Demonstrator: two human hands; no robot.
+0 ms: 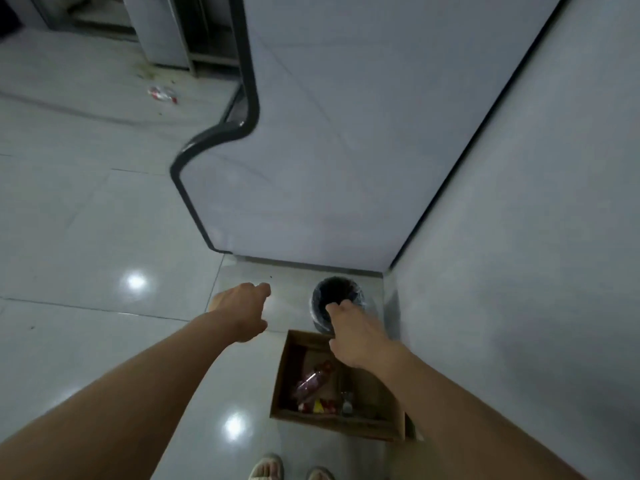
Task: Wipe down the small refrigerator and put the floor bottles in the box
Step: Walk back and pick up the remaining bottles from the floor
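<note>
Cardboard box [341,422] sits open on the glossy floor tiles [104,237], near the person's feet, just beside the wall [519,237] on the right. Inside it: at least 1 crushed clear plastic bottle with a red label [311,379], plus more red and yellow packaging low in the box, too blurred to count.

Left hand [242,311] reaches forward over bare floor, fingers loosely curled, holding nothing visible. Right hand [353,336] hangs above the far edge of the box, fingers bent downward, also apparently empty; its fingertips overlap the rim of the small round bin [320,299] in view, though whether they touch it cannot be told.

1 bottle remains on the floor [162,94], far left, well apart from the box, near scattered debris by a metal cabinet base [166,39].

Judgement: the step in hand looks like bottle collection, with a drop just made or a fresh reach starting. To do it well, walk to the stray bottle rather than stretch, grip it around the body, and release it low over the box so it does not bounce out.

In the way: the large pale appliance [346,133] with dark trim juts out between the box and the stray bottle, so go around its corner. The bin crowds the box's far edge. Tiles look slick. No cloth is visible for the wipe-down.
</note>
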